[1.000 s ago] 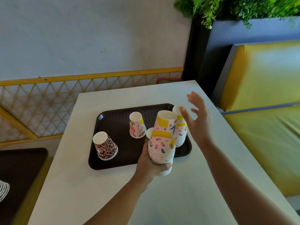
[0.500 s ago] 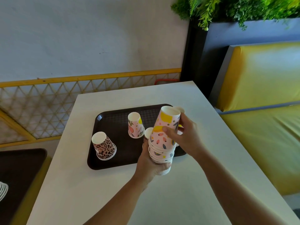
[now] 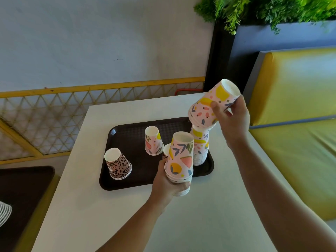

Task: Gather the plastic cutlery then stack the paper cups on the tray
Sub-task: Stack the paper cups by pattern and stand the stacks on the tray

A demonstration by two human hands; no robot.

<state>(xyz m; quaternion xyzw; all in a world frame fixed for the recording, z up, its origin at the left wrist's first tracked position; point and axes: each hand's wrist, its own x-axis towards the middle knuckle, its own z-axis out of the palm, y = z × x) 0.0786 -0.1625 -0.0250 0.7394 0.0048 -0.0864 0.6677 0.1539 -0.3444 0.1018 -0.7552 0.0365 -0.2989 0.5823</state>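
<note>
A dark brown tray [image 3: 131,180] lies on the white table [image 3: 209,224]. My left hand [image 3: 168,184] grips an upside-down stack of patterned paper cups [image 3: 181,157] at the tray's front edge. My right hand [image 3: 231,117] holds a few nested cups [image 3: 209,108] lifted and tilted above another upside-down cup stack [image 3: 200,148] at the tray's right side. An upside-down leopard-print cup [image 3: 118,164] stands at the tray's left, a floral cup [image 3: 152,140] in its middle. A further cup [image 3: 166,151] is mostly hidden behind the left-hand stack. No cutlery is in view.
A yellow bench seat [image 3: 294,139] runs along the table's right side. A yellow lattice railing [image 3: 54,115] and a wall stand behind. A second dark table [image 3: 21,193] with white plates [image 3: 4,213] is at the lower left. Plants [image 3: 263,10] hang above right.
My right hand closed on the top cups of the left-hand stack and lifted them up and to the right, tilting them. The left-hand stack is shorter now.
</note>
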